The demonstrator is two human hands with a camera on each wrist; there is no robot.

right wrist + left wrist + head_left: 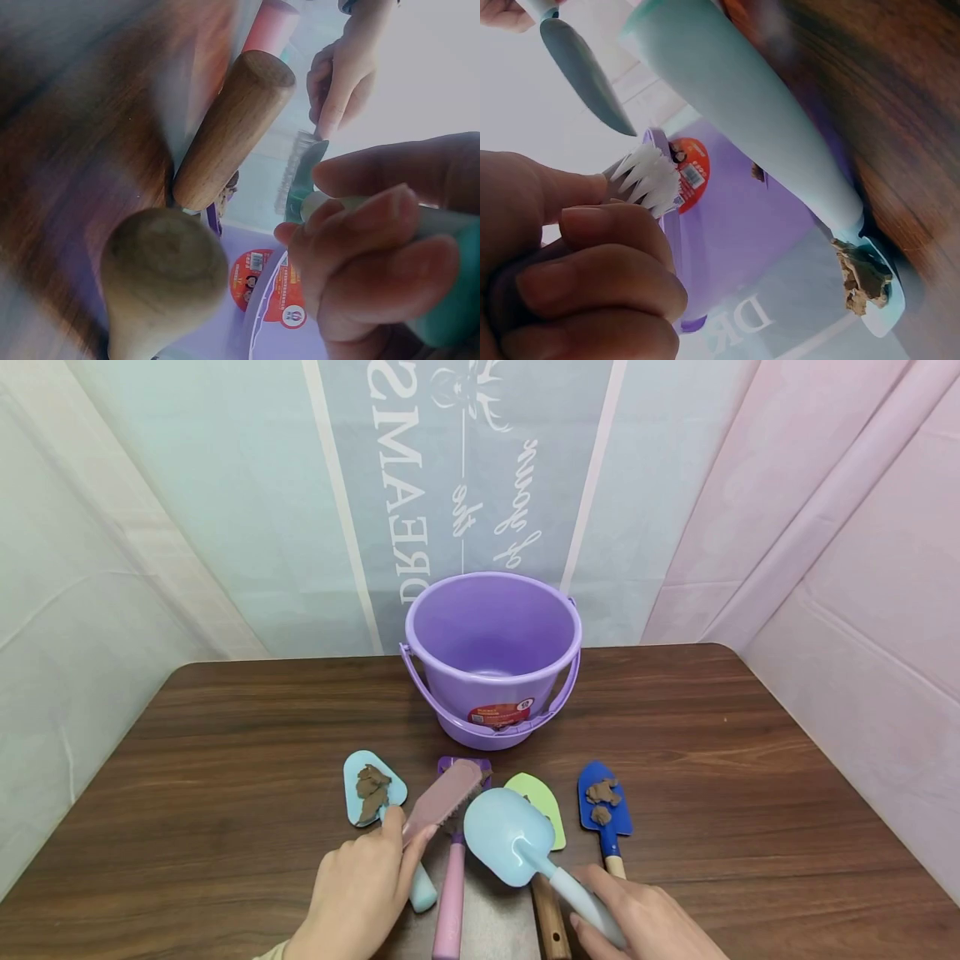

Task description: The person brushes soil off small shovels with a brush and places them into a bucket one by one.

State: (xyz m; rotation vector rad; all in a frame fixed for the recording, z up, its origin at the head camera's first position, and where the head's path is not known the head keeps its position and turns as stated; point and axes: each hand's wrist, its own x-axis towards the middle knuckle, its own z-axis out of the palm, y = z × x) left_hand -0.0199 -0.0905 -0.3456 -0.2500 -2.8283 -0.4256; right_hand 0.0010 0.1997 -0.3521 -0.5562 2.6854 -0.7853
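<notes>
My left hand grips a pink scrubbing brush; its white bristles show in the left wrist view. In my right hand is a light blue shovel, held by its pale handle. The shovel's blade is close to the brush head and overlaps a green shovel in the head view. Below the brush lies a purple shovel with a pink handle, its blade partly hidden. Left of it, a small light blue shovel carries brown clumps.
A purple bucket with its handle down stands at the back of the wooden table. On the right lies a dark blue shovel with brown clumps on its blade. Curtains hang behind the table.
</notes>
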